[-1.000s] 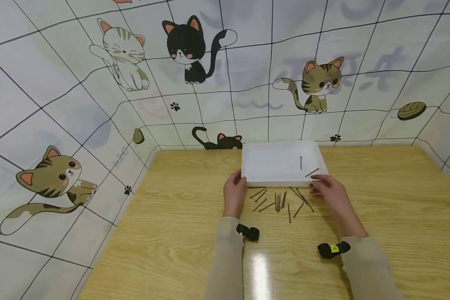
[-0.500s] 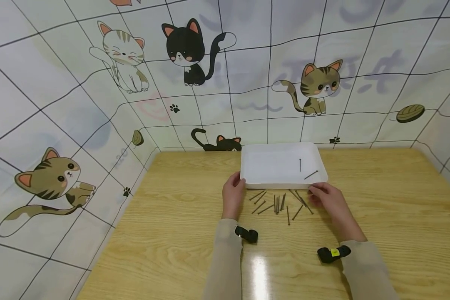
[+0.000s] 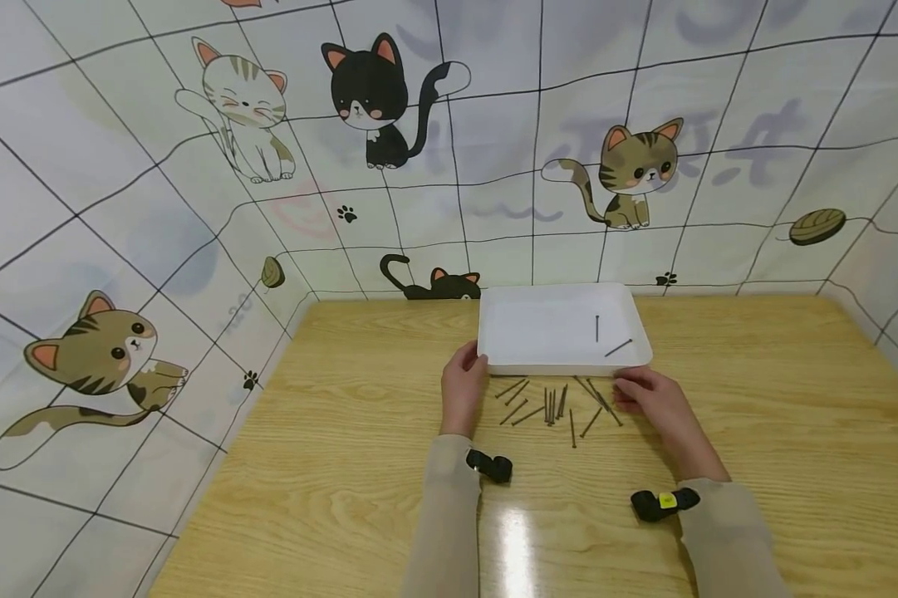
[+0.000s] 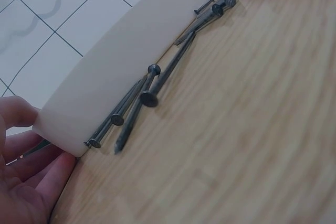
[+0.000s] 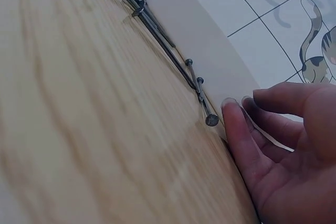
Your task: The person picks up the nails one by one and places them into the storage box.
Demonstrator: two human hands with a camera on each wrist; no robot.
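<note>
A shallow white tray (image 3: 546,328) lies at the back of the wooden table, with two nails (image 3: 619,348) in its right part. At its front left corner, my left hand (image 3: 464,390) holds the tray, thumb at the front and fingers along the side. My right hand (image 3: 656,399) is by the front right corner, fingers loosely bent, fingertips (image 5: 229,109) right at the tray's wall. Several loose nails (image 3: 550,407) lie on the table just in front of the tray, between both hands. In the left wrist view, more nails (image 4: 170,69) lie close along the tray's wall.
The light wooden table (image 3: 329,482) runs out to both sides and toward the front. Right behind the tray stands a wall covering (image 3: 508,166) with printed cats and grid lines. Black wrist cameras (image 3: 493,467) sit on both sleeves.
My right fingertips have slid from over the tray's front rim to just below it. The left hand, the tray and the nails stay in place; the head view shifts slightly.
</note>
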